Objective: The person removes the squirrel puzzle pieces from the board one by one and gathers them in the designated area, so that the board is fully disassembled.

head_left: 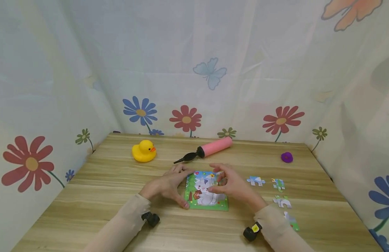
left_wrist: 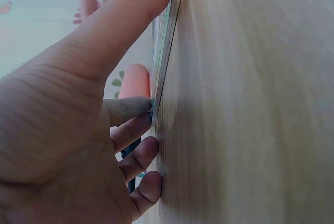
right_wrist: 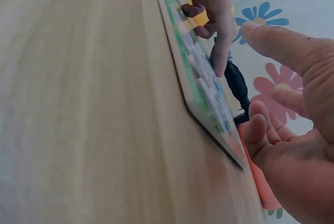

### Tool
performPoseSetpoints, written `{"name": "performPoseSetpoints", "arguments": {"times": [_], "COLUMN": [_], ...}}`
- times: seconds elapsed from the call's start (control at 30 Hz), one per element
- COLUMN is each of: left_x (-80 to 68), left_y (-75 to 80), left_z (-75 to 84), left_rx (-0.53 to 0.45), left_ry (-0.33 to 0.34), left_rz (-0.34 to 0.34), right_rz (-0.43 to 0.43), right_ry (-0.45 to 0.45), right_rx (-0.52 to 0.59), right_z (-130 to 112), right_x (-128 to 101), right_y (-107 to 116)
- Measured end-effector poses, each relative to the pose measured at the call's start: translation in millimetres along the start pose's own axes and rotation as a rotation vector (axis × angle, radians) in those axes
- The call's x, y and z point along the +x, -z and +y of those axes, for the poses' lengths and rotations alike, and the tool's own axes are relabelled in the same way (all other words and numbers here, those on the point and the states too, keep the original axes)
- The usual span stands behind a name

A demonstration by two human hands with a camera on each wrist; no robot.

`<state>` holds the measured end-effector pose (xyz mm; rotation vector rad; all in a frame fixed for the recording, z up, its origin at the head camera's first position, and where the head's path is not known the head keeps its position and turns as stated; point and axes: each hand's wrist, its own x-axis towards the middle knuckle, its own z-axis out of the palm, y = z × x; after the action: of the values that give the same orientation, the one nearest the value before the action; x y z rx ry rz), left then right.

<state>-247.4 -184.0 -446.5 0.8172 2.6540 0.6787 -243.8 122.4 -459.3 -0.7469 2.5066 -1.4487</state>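
Note:
A square puzzle board with a white animal on green lies flat on the wooden table. My left hand rests at its left edge. In the left wrist view the thumb lies along the board's edge and the fingertips touch it. My right hand hovers over the board's right part with its fingers loosely curled. In the right wrist view the right hand has thumb and fingers apart with nothing between them. A left finger touches the board.
Several loose puzzle pieces lie to the right of the board. Behind it are a yellow rubber duck, a pink hand pump and a small purple object. Flowered cloth walls close in the table on three sides.

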Motion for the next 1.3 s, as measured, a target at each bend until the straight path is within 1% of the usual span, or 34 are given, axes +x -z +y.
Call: {"name": "performPoseSetpoints", "arguments": {"times": [0.23,0.43,0.57,0.67,0.97,1.3], "left_x": [-0.3,-0.8,-0.8,-0.2,1.4,0.9], "left_y": [0.3,-1.0,-1.5,-1.1,0.0,0.3], "left_z": [0.4,-0.8,-1.6,-1.2,0.0,-0.2], "left_rx": [-0.006,0.001,0.013,0.014,0.024,0.033], "left_ry": [0.006,0.000,-0.003,-0.010,-0.007,0.002], "left_rz": [0.000,-0.004,-0.003,-0.003,0.001,-0.009], "right_rz": [-0.061,-0.095,-0.100,-0.095,-0.088,-0.076], "right_ry": [0.008,0.001,0.020,0.017,-0.036,-0.032], "right_rx": [-0.025,-0.078,-0.134,-0.165,-0.165,-0.138], "right_z": [10,10,8,5,1,1], "right_x": [0,0,-1,-1,-1,-1], "right_y": [-7,-12,-13,-14,-17,-17]}}
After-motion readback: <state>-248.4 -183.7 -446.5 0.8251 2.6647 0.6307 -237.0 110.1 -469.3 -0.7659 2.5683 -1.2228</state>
